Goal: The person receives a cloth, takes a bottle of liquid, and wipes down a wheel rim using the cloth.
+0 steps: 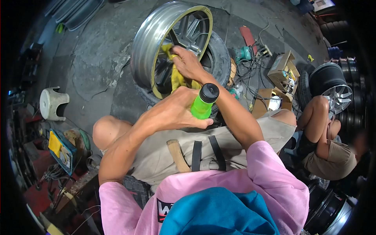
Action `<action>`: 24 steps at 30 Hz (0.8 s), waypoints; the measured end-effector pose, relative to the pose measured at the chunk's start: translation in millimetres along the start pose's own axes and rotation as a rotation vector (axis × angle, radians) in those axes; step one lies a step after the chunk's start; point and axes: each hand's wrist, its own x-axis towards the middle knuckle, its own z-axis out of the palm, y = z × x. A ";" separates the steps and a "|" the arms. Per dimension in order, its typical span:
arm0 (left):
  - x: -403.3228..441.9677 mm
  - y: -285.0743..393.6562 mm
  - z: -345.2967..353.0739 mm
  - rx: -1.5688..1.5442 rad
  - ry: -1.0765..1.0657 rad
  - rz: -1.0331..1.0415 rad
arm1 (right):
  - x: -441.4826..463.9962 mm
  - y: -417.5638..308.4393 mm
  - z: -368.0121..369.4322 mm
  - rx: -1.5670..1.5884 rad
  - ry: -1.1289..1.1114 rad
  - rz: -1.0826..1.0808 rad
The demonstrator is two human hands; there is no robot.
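My left hand (174, 109) is closed around a bottle (201, 109) of bright green liquid with a black cap, held above my lap. Bunched in my closed right hand (188, 64) is a yellow cloth (178, 78), which hangs down behind my left hand. Whether the left fingers also touch the cloth is hidden. Right at my right fingers stands a silver alloy wheel rim (149, 47) with dark spokes and a yellowish edge. It leans upright on a black tire (220, 55) lying on the floor.
A white stool (53, 103) stands left, above a blue basket (64, 152). To the right lie a green power tool (243, 53), tangled cables, and open cardboard boxes (280, 74). Another person (333, 152) sits at far right beside a rim (340, 100) and stacked wheels.
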 end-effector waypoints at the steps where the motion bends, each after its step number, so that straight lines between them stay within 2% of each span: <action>1: -0.3 1.0 -0.2 -0.016 -0.003 -0.017 | -0.1 7.2 -3.2 -0.097 0.002 0.035; 6: -4.0 2.3 -0.6 -0.040 -0.005 -0.027 | 3.3 -33.6 -5.0 -0.241 0.004 -0.036; 8: -3.8 0.9 1.5 -0.039 -0.006 -0.021 | 7.2 -46.7 -12.6 0.000 -0.054 -0.162; 10: -2.2 0.3 3.3 -0.052 0.083 0.080 | 12.0 -39.8 -19.9 -0.031 -0.076 -0.204; 13: -3.6 1.0 1.1 -0.037 0.068 0.064 | 22.7 -28.3 -33.4 -0.253 0.023 -0.281; 16: -3.2 -2.3 1.2 -0.011 0.052 0.027 | 33.6 -15.7 -51.2 -0.517 -0.054 -0.287; 19: -1.6 -4.0 1.2 -0.018 0.062 0.049 | 26.2 -10.5 -42.2 -0.597 -0.084 -0.212; 24: -4.3 1.5 -1.4 -0.045 0.089 0.088 | 4.8 10.3 -12.2 -0.540 -0.033 -0.149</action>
